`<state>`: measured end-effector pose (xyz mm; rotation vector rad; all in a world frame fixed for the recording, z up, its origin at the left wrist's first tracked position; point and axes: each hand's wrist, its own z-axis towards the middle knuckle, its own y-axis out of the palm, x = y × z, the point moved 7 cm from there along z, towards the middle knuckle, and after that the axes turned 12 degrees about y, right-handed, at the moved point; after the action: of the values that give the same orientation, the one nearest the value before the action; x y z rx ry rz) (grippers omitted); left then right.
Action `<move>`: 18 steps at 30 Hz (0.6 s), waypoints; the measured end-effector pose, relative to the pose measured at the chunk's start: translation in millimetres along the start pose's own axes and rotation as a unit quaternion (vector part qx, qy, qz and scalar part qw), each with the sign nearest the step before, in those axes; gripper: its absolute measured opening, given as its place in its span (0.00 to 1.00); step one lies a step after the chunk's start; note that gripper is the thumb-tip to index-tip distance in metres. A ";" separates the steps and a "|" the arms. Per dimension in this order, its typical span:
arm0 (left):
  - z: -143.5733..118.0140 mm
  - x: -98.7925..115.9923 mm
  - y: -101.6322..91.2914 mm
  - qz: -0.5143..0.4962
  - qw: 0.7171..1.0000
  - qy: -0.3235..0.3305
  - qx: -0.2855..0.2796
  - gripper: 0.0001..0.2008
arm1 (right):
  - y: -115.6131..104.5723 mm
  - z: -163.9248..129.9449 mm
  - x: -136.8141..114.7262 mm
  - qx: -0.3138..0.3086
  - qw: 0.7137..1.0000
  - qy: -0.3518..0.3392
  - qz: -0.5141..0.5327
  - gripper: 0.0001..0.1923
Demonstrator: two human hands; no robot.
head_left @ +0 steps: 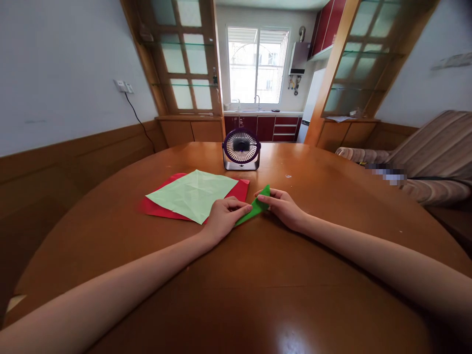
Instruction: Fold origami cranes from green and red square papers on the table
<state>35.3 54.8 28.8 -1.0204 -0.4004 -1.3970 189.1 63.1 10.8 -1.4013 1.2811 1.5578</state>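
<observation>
The left hand (223, 216) presses its fingertips flat onto the lower end of a bright green folded paper strip (254, 207), thumb and fingers close together in a pinching grip on its edge. The right hand (282, 205) pinches the upper tip of the same strip, fingers curled over it. The strip lies slanted on the round, glossy brown wooden bench (258, 275), near its middle. Just left of the left hand lies a pale green creased paper square (191, 194), resting on top of a red paper sheet (158, 207) (only its edges show). Beyond the hands, well apart, stands a small purple desk fan (241, 149).
</observation>
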 end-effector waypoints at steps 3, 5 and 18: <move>-0.1 -3.7 -1.4 -0.010 1.000 -0.015 0.013 0.08 | 3.8 3.1 1.6 -0.001 1.000 0.000 -0.006 0.13; -0.4 -6.8 -0.4 -0.030 0.999 -0.038 0.012 0.08 | 3.0 3.7 2.4 0.009 1.000 -0.002 0.001 0.12; 0.8 -11.1 3.6 -0.081 0.965 -0.179 -0.171 0.09 | -8.5 4.7 4.5 0.053 0.998 -0.007 0.018 0.16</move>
<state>36.8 61.7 19.5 -1.5644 -0.5279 -1.4592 194.6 69.5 4.2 -1.3063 1.3673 1.4974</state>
